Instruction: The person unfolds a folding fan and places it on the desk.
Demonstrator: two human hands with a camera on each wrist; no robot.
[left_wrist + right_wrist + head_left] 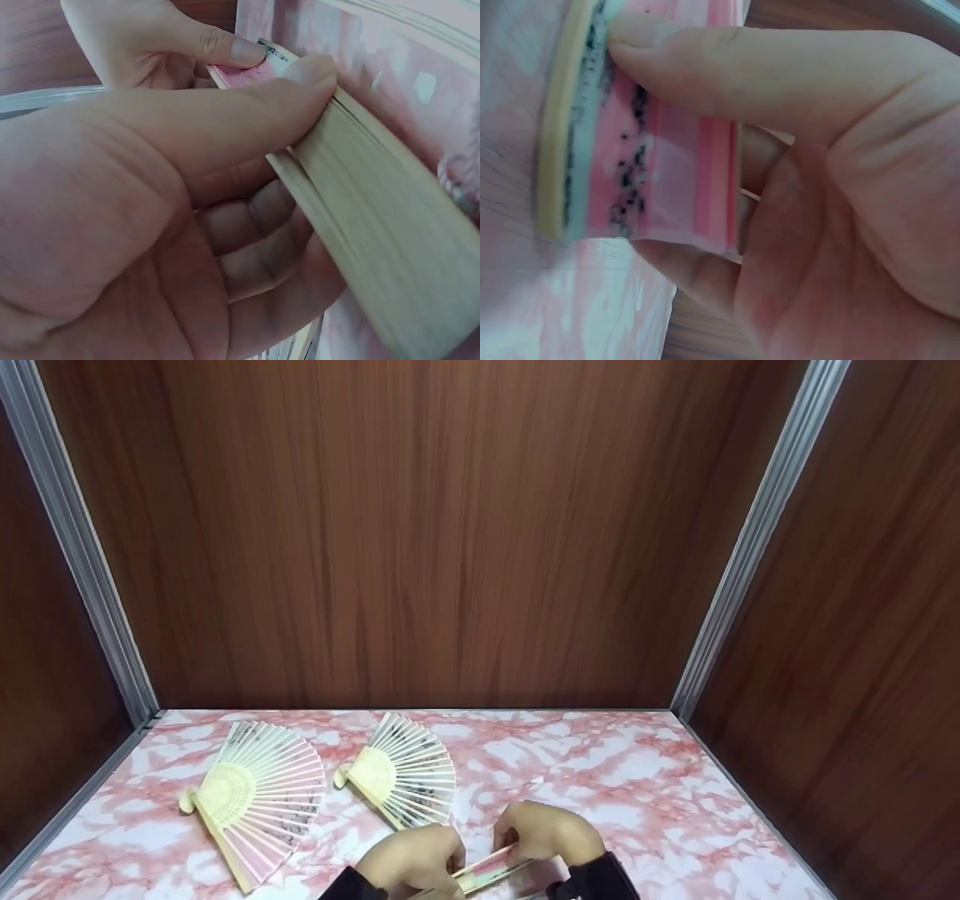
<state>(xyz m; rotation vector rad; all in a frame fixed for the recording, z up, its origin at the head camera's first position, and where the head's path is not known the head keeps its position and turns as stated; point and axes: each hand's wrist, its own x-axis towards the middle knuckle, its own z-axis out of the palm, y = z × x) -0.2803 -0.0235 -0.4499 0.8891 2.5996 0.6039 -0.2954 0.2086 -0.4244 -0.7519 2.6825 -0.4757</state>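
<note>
Near the front edge of the table, both hands hold one nearly folded hand fan. My left hand grips its pale wooden slats, thumb on one side and curled fingers on the other. Toward the fan's other end, my right hand pinches the pink and pale green pleated part, which carries black markings. A light wooden outer rib runs along its edge in the right wrist view. The slats are stacked close, with one standing slightly apart in the left wrist view.
Two spread fans lie on the marbled pink and white table: a pink-and-white fan at the left and a white fan with dark prints nearer the middle. Brown wood-grain panels and metal posts enclose the table.
</note>
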